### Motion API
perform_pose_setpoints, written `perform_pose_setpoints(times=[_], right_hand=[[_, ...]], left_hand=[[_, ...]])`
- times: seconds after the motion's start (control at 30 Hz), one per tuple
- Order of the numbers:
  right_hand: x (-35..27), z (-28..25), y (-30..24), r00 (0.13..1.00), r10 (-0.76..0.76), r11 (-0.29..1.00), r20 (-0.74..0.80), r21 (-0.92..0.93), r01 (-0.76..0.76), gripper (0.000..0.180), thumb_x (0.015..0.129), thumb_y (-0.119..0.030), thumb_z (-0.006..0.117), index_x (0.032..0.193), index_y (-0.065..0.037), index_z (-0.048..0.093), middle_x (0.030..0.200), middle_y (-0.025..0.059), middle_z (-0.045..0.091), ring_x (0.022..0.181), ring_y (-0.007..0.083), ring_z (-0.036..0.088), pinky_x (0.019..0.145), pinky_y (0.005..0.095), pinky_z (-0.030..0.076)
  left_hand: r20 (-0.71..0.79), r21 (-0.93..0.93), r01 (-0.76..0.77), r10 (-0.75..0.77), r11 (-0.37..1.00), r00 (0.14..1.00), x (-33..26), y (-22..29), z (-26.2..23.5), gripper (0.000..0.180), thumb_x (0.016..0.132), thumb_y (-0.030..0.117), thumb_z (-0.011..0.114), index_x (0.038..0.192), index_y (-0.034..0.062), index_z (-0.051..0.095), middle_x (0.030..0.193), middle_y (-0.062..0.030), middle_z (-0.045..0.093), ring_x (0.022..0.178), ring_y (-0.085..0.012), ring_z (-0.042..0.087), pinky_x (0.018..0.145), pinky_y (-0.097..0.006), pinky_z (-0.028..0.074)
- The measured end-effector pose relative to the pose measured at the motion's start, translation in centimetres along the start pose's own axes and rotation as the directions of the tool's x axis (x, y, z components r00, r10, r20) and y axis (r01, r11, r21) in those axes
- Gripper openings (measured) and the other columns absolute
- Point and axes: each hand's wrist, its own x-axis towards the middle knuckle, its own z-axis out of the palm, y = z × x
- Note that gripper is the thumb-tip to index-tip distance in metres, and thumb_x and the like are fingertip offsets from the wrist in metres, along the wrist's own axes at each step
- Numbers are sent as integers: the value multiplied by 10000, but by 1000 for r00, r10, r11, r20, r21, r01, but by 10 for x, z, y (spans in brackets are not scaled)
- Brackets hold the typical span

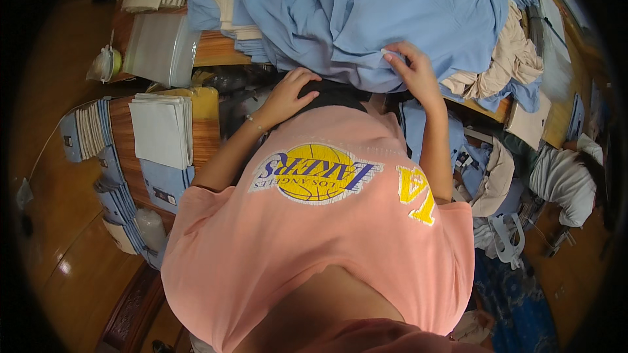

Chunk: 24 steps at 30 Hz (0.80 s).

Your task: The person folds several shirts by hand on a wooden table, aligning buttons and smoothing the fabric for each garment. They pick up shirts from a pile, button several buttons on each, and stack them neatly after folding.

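Head view: wrinkled light-blue fabric [392,10] lies heaped on a wooden table [222,51]. The left hand [290,98], loosely bent, thumb apart, rests beside the pink shirt [314,235]; the right hand [417,75], thumb and fingertips close together, touches the fabric, pinch uncertain. The fabric extends beyond both hands.

Light-blue fabric [386,13] lay loose in a broad, rumpled heap across a wooden table [221,51]; creases and soft folds ran over its plain surface; its near edge drooped in a curve at the table's front; its far side ran out of view.
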Motion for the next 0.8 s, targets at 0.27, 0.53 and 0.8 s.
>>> perform_pose_setpoints(times=[0.27,0.53,0.8], right_hand=[[-1,-2,5,999,-36,999,-5,5,36,203,826,-152,596,930,22,593,836,99,584,723,181,501,663,261,399],[-1,-2,9,999,-29,1000,18,7,29,189,824,-141,592,933,14,592,835,91,578,668,178,467,607,262,380],[-3,-4,4,999,-11,1000,33,4,10,179,817,-128,598,922,15,589,815,93,565,666,175,468,589,264,375]], left_hand=[[117,-9,415,-411,910,904,-74,-1,-30,317,810,197,617,1044,2,530,868,-144,556,858,-237,559,748,-309,443],[914,-173,648,-123,742,386,-102,2,-76,369,787,260,660,1020,-22,623,900,-58,655,813,-117,550,728,-259,445],[919,-187,849,-217,494,329,-112,16,-73,392,770,265,671,1045,-10,622,965,-75,645,868,-129,553,742,-265,459]])
